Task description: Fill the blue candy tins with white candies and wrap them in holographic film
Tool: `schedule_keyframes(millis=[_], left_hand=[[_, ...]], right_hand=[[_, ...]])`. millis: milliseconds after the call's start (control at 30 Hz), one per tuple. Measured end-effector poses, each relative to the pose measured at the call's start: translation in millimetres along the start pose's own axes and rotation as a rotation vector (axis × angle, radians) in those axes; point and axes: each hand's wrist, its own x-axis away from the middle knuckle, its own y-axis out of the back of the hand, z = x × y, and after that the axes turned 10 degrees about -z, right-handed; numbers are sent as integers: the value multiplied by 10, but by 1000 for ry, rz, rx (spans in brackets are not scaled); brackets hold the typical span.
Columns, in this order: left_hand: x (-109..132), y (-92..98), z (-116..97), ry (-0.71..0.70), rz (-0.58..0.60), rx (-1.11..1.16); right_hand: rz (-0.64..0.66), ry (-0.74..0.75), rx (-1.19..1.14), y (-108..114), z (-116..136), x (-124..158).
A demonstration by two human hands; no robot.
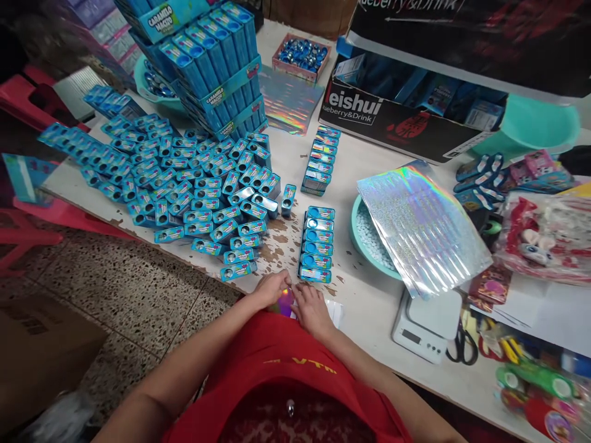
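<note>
At the table's near edge, my left hand (276, 288) is closed with its fingertips pinching a small shiny holographic sheet (285, 301), purple where it shows. My right hand (314, 309) meets it from the other side, its bent fingers on the same sheet. Part of a white paper (335, 312) sticks out beside the right hand. Just ahead of both hands stands a short row of slim blue boxes (318, 249) with round tops. A second row (321, 157) of such boxes, several with shiny tops, stands farther back. The palms hide most of the sheet.
Many loose blue boxes (203, 191) crowd the left, below stacked display trays (221, 92). On the right, large holographic sheets (425, 227) overlap a turquoise bowl (357, 227) of white beads and a white scale (427, 326). Scissors (462, 344) lie beside it. A black carton (392, 120) stands behind.
</note>
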Motion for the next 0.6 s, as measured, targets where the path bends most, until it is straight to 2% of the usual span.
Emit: schedule_keyframes(millis=[133,367,500,567,600], left_hand=[[-48,-14,0,0,-22,-8],[-118,-45,-21,-15,-53,0],[40,64,-45,-17,-141,28],[205,146,-76,-57,-176,221],[290,182,-98,-93,-153,357]], right_hand=[[7,69,-29,-19,-8,32],[-67,-24,-69,36,12,-20],[-113,-98,-269,302,105,-58],[-138,-165,-407,490,141,-87],[-150,-192,-469,580,152,-107]])
